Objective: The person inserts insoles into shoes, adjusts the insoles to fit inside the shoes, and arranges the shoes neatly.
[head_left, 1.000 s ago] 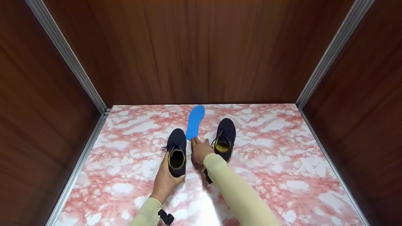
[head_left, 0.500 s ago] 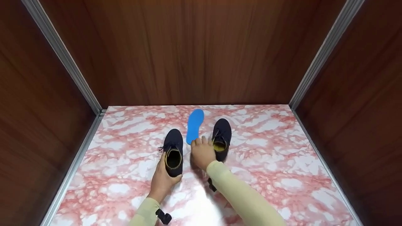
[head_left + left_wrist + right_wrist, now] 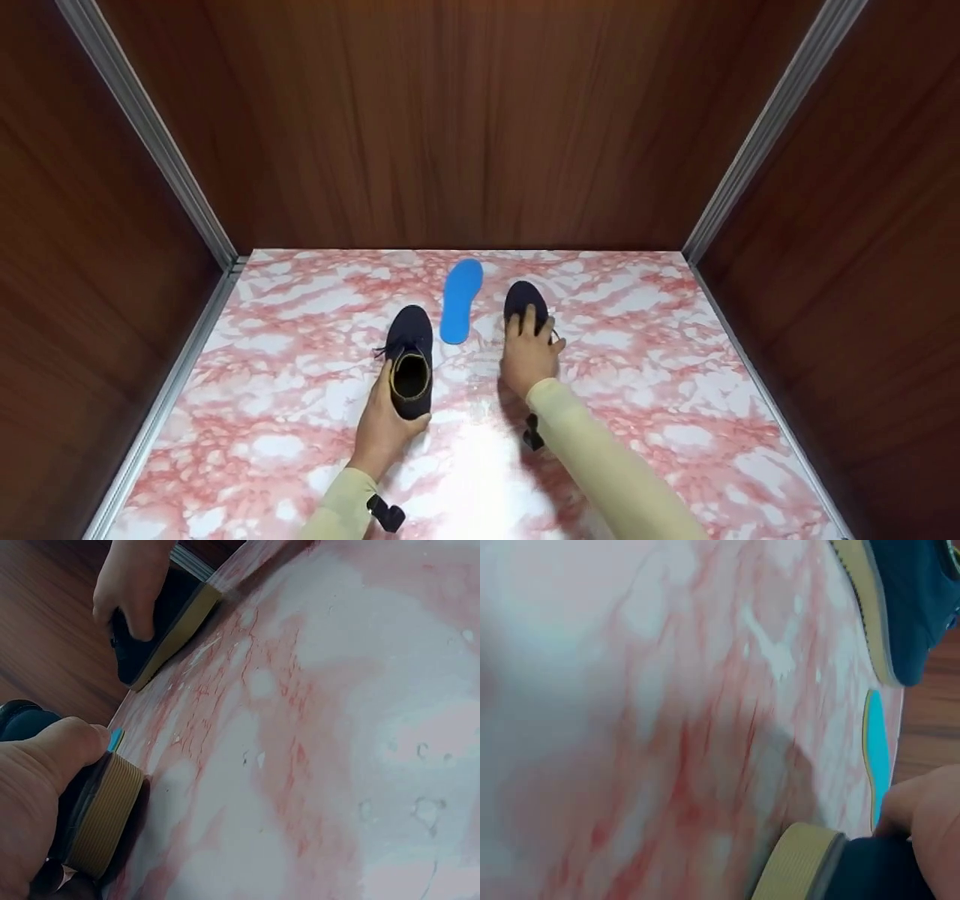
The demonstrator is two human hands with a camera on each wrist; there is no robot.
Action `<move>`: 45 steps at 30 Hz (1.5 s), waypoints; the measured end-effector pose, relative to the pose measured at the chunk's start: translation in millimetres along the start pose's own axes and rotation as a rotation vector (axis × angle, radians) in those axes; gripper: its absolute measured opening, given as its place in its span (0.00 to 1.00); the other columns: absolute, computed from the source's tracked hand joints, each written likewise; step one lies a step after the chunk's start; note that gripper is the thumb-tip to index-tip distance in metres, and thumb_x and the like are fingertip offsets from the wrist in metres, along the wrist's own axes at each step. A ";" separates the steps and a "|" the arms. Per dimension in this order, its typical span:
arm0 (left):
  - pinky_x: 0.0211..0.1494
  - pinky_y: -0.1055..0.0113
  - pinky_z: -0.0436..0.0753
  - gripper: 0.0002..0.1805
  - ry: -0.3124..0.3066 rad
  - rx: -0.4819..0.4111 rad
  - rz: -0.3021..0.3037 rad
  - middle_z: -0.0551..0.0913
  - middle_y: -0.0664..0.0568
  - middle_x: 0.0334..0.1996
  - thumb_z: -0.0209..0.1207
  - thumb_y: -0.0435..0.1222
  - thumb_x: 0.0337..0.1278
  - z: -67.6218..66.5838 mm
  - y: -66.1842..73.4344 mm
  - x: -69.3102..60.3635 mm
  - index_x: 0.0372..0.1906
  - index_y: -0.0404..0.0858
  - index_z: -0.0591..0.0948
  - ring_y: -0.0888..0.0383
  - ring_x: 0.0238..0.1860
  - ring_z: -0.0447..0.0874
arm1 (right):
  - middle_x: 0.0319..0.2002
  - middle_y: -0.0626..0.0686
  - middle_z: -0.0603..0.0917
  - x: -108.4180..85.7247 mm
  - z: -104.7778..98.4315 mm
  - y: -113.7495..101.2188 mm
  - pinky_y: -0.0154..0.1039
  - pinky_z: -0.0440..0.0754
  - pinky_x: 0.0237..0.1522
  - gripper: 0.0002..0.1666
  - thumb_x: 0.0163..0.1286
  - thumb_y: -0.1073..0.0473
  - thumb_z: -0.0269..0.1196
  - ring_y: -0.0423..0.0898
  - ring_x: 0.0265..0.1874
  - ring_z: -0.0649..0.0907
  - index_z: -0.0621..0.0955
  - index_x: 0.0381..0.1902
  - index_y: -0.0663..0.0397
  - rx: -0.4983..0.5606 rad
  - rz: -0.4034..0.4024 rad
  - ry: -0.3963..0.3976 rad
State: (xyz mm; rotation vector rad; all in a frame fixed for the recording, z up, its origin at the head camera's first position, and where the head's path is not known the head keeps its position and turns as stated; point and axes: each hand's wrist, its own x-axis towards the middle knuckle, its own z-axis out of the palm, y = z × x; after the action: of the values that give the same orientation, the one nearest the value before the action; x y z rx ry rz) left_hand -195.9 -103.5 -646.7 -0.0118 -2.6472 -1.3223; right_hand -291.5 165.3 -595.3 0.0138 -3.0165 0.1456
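Insole [image 3: 460, 301] is lying flat, just beside the left shoe [image 3: 409, 330] and apart from the right shoe [image 3: 523, 296]; in my head view I am judging that a sideways push from the right hand [image 3: 529, 360] could be tipping the right shoe or sliding it onto the insole; that hand is holding the shoe right of the insole, fingers spread over its top; the left hand [image 3: 386, 435] is holding the left shoe, left of the insole, curling round its heel. In the left wrist view I am seeing the right thumb pressing the shoe's insole-facing side; a careless left twist could be nudging the insole. In the right wrist view the right hand is touching its shoe, nearer than the insole; how firmly, I cannot tell.
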 end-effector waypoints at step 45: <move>0.83 0.41 0.73 0.68 -0.014 -0.019 -0.020 0.66 0.34 0.84 0.85 0.39 0.45 -1.9 -5.4 14.4 0.89 0.39 0.55 0.36 0.82 0.69 | 0.52 0.63 0.91 -5.9 -21.5 80.4 0.63 0.91 0.51 0.46 0.57 0.39 0.81 0.63 0.50 0.92 0.81 0.61 0.65 0.193 0.046 -0.117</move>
State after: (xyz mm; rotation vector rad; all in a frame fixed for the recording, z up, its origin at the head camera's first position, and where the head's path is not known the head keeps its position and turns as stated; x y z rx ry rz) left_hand -210.2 -109.4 -647.5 0.0034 -2.6527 -1.3588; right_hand -284.2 247.4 -582.4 -0.0301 -3.1074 0.4545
